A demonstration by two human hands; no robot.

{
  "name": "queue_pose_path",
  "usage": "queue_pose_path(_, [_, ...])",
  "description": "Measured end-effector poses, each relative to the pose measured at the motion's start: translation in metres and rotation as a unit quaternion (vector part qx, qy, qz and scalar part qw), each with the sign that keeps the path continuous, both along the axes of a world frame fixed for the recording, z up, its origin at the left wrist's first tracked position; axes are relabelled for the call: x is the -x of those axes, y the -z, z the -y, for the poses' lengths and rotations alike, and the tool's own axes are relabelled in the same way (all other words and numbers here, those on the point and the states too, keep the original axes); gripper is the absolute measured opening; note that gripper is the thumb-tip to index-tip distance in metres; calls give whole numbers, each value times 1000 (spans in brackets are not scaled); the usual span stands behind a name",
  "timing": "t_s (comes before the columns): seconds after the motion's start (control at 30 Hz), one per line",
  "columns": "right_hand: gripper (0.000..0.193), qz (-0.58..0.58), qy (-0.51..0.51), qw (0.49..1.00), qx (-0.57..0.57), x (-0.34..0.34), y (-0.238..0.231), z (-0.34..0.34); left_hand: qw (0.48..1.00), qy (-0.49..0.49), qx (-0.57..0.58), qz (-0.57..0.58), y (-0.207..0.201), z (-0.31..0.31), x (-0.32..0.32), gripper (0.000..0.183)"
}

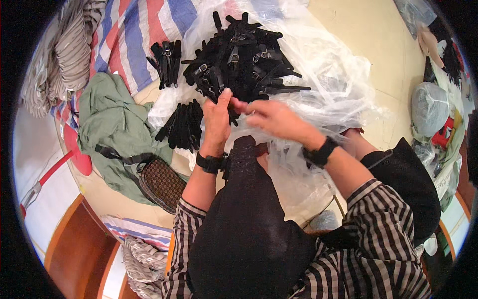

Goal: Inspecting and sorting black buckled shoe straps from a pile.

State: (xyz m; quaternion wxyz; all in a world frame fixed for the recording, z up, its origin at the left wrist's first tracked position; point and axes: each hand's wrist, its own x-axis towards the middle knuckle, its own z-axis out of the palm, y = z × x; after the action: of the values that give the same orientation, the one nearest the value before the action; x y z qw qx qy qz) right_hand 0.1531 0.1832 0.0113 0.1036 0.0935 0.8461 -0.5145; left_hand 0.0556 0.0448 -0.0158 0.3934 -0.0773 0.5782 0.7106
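Left hand (217, 118), thumb raised, grip cannot be told; right hand (279, 119), blurred, fingers curled, contents unclear; black buckled straps (243, 67), heaped just beyond both, pointing every way; strap bundle (181, 125), beside left hand, long axes running forward, fanned.

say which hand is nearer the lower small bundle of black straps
Left. The left hand is just right of that bundle; the right hand is farther right, beyond the left.
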Motion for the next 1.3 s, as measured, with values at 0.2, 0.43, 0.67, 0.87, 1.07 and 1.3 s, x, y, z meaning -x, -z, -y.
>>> queue_pose_path(0.2, [23, -123, 146, 943, -272, 20, 29, -35, 998, 12, 27, 58, -8, 1, -2, 20])
queue_pose_path(0.43, [15, 73, 65, 942, -322, 3, 62, -51, 998, 31, 9, 48, -20, -5, 3, 13])
queue_pose_path(0.67, [17, 6, 281, 948, -146, -40, 73, -65, 996, 11, -33, 80, -15, -9, -5, 18])
queue_pose_path(0.87, [17, 114, 319, 935, -108, -48, 69, -83, 989, 71, -54, 117, -17, 7, 5, 19])
queue_pose_path(1.07, [23, 1, 158, 953, -258, -44, 62, -69, 990, 52, -40, 128, -11, 3, 2, 18])
queue_pose_path(1.3, [19, 96, -47, 912, -395, -27, 75, -62, 988, 30, -59, 137, -12, 0, 2, 18])
